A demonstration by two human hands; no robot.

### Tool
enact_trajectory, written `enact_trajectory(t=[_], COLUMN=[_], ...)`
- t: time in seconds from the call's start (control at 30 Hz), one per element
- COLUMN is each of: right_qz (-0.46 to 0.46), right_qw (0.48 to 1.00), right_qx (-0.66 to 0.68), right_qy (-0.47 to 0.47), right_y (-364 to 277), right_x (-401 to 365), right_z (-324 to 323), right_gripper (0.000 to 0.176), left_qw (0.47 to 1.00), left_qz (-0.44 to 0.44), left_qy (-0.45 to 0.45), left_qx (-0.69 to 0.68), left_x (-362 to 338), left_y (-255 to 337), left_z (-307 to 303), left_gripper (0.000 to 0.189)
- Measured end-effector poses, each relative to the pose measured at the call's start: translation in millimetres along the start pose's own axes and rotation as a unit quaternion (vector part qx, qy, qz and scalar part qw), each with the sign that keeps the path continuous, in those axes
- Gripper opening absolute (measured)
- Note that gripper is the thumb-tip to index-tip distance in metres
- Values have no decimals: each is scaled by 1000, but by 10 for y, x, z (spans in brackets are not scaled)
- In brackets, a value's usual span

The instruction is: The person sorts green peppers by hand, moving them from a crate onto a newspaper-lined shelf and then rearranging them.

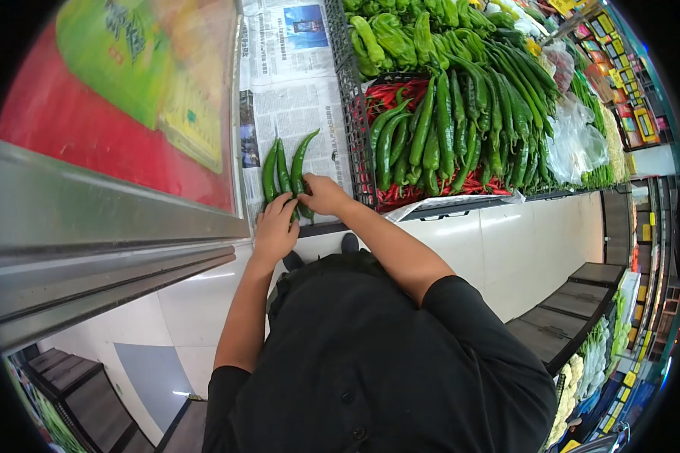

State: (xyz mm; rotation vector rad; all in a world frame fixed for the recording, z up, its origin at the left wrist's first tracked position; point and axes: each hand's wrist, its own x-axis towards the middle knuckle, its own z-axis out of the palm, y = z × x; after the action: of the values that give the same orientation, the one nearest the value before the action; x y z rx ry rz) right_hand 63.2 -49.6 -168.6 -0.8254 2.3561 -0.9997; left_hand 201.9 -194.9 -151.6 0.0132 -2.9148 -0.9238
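Three long green peppers lie side by side on newspaper (291,106), their upper ends pointing away from me: a left one (270,172), a middle one (282,167) and a right one (300,161). My left hand (277,226) rests over the lower ends of the left and middle peppers, its fingers bent onto them. Beside it, my right hand (323,195) has its thumb and fingers closed around the lower part of the right pepper. The fingertips of both hands nearly meet, and the peppers' lower ends are partly hidden.
A black crate wall (360,128) stands right of the newspaper. Beyond it are piled green peppers (446,136), red chillies (393,94) and a clear plastic bag (574,143). A metal-framed panel (128,196) borders the left side.
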Motion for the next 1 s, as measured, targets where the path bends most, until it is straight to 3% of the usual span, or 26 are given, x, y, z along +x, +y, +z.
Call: enact_trajectory(t=[0.17, 0.23, 0.27, 0.37, 0.43, 0.57, 0.67, 0.77, 1.0], right_qz=[-36, 6, -14, -93, -104, 48, 147, 188, 201], right_qw=[995, 996, 997, 983, 948, 875, 882, 880, 886], right_qx=[-93, -88, -80, -22, -23, -78, -174, -278, -249], right_qy=[1, -17, 8, 156, 300, 476, 412, 338, 335], right_y=[68, -158, -270, -372, -359, -187, 146, 402, 471], right_x=[-32, -145, -230, -503, -709, -1131, -1148, -932, -717], right_z=[42, -211, -428, -1156, -1733, -2742, -2949, -2829, -2975], right_gripper=[39, 44, 38, 42, 38, 35, 49, 55, 53], left_qw=[1000, 1000, 1000, 1000, 1000, 999, 998, 994, 988], left_qz=[4, -11, -9, -14, -15, 8, 24, 54, 54], left_qy=[2, 1, -1, 1, 6, 31, 21, 12, -25], left_qx=[-10, -1, 1, 4, -4, -34, -60, -95, -144], left_x=[9, 20, 25, 28, 41, 86, 145, 242, 270], left_y=[79, 147, 172, 244, 319, 514, 621, 708, 822], left_z=[-13, -24, -25, -58, -101, -236, -281, -258, -198], left_gripper=[54, 52, 51, 49, 48, 46, 44, 40, 31])
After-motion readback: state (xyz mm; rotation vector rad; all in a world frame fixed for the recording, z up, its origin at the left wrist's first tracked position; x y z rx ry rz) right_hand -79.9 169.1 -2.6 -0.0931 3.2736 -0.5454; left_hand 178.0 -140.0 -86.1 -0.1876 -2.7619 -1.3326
